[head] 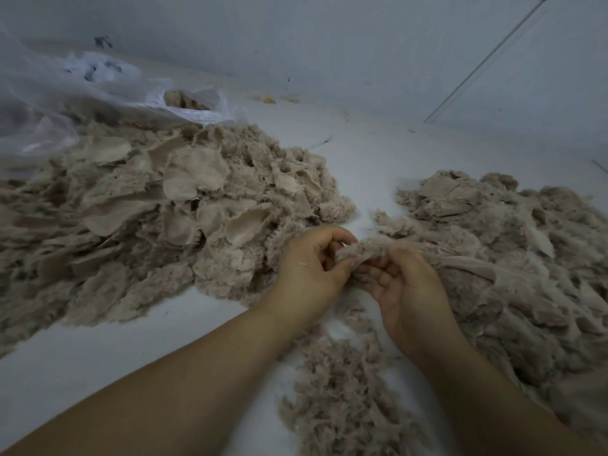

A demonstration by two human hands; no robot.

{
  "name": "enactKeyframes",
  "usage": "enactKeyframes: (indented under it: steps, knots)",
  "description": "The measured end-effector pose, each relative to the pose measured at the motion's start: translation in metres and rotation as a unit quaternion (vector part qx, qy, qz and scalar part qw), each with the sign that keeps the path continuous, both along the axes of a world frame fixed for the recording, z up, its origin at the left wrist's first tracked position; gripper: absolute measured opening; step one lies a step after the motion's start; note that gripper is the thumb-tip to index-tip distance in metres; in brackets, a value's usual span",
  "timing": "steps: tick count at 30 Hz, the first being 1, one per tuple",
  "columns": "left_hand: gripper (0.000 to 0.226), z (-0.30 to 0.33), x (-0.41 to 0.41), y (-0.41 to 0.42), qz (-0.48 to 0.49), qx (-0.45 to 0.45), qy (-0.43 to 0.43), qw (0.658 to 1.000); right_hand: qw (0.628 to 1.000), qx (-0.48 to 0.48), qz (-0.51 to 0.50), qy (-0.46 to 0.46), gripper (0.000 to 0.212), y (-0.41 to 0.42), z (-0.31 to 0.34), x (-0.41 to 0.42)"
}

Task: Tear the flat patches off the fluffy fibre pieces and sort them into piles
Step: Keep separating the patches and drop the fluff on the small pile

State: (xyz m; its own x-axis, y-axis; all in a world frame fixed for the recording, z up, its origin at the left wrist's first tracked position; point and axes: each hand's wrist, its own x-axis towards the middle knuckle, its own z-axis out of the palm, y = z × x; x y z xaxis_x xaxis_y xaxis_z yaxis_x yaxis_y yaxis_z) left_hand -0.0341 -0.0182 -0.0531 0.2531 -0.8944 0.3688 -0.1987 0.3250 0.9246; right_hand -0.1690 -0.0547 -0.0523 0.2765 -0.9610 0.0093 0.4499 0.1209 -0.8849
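Pinching one fluffy fibre piece [363, 250] between both hands.
Left hand [311, 263] and right hand [403, 281] curl round its ends; its long axis runs left-right above the desk [362, 166].

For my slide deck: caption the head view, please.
Both hands, left and right, grip one fluffy fibre piece between two piles.

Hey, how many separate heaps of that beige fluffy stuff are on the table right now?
3. A big left pile beside the plastic bag, a right pile behind the right hand, and a smaller near pile between the forearms. More may lie outside the frame.
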Motion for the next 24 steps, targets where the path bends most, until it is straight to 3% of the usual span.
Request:
enactKeyframes:
  steps: [3,6,10,15,20,24]
  knots:
    - [0.025,-0.0015,-0.0012,0.0006,0.009,0.000,-0.018,1.000,0.999,-0.019,0.000,0.026,0.010,0.0026,-0.0004,-0.0002]
    - [0.009,-0.0005,0.0004,-0.0005,0.004,0.023,0.012,1.000,0.999,-0.014,-0.004,0.040,0.026,0.0027,-0.0022,-0.0013]
    - [0.013,0.0001,0.0009,-0.0005,0.034,0.000,0.027,0.999,0.999,0.002,-0.020,0.045,0.028,0.0008,-0.0019,-0.0009]
    - [0.018,-0.0049,0.0046,0.0003,0.116,-0.109,-0.111,0.981,0.998,-0.002,-0.034,0.053,0.013,-0.0009,-0.0032,-0.0003]
    - [0.022,-0.0084,-0.0016,-0.0004,0.080,-0.131,-0.202,0.967,0.999,-0.032,0.007,0.034,0.029,0.0033,-0.0009,-0.0003]
    - [0.015,-0.0065,-0.0024,0.0032,0.043,-0.154,-0.224,0.961,0.999,-0.007,-0.005,0.034,0.015,0.0034,-0.0018,-0.0008]
